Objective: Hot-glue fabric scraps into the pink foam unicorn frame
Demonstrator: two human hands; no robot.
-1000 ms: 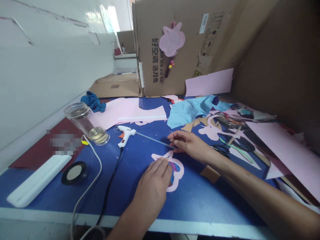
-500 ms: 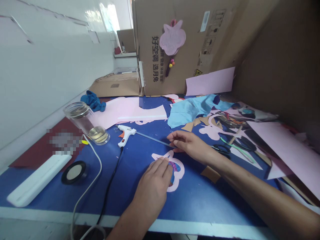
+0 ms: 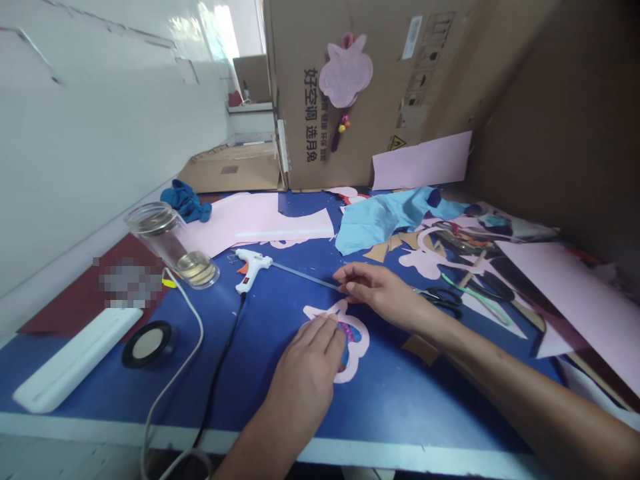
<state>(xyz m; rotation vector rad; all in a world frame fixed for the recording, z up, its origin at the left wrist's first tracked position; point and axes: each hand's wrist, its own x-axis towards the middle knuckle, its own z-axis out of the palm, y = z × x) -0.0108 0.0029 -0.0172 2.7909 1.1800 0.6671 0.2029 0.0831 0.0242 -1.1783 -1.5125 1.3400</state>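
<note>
My left hand lies flat on a pink cutout shape, fingers pressing its edge, with a purple and blue patterned piece showing inside the outline. My right hand reaches in from the right, its fingertips pinching the end of a thin translucent glue stick. That stick runs to a white hot glue gun, which lies on the blue tabletop. Black scissors lie just beyond my right hand.
A glass tumbler with yellowish liquid stands at the left, near a white cable and the gun's black cord. Pink sheets, pale blue paper and scraps cover the far table. Cardboard walls the back.
My right hand has shifted slightly left along the glue stick, showing more of the scissors. The view has drifted a little, and my left hand stays on the cutout.
</note>
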